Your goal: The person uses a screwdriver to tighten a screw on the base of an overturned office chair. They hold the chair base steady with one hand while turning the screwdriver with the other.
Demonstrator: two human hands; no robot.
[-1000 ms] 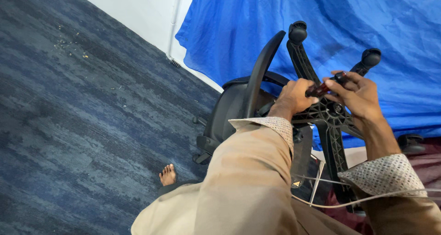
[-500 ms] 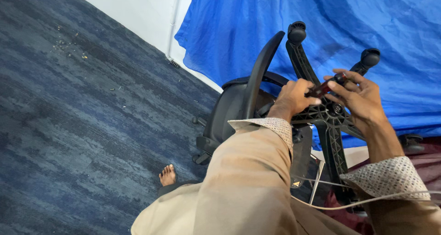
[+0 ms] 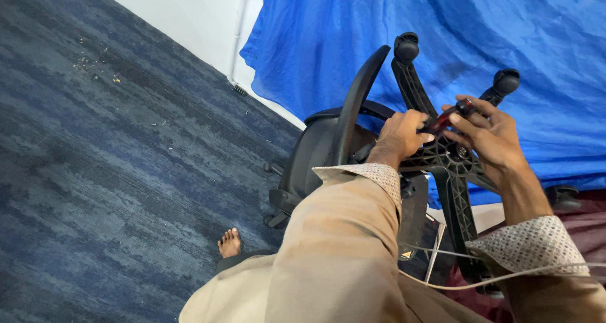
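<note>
Item 1, nearest: my tan left sleeve (image 3: pixel 328 247) with patterned cuff, filling the lower middle of the view; the matching right cuff (image 3: pixel 530 244) sits at lower right, with a thin pale cord (image 3: pixel 454 284) running across below it.

Item 2: a bare foot (image 3: pixel 229 242) on the blue-grey carpet (image 3: pixel 113 171), just left of the sleeve.

Item 3: an overturned black office chair (image 3: pixel 315 159), seat down toward the carpet, one curved armrest (image 3: pixel 356 102) rising in front of my hands.

Item 4: the chair's black star base (image 3: pixel 451 165), legs pointing up and outward; castors on two leg tips, one (image 3: pixel 406 46) at top centre, one (image 3: pixel 506 82) to its right.

Item 5: my left hand (image 3: pixel 399 135), grip curled closed over the hub of the star base.

Item 6: my right hand (image 3: pixel 489 133), grip closed around a small tool with a red and black handle (image 3: pixel 449 116), held just above the hub; its end meets my left fingertips.

Item 7, farthest: a blue cloth (image 3: pixel 492 39) hanging behind the chair; a white wall (image 3: pixel 189 13) at upper left.
</note>
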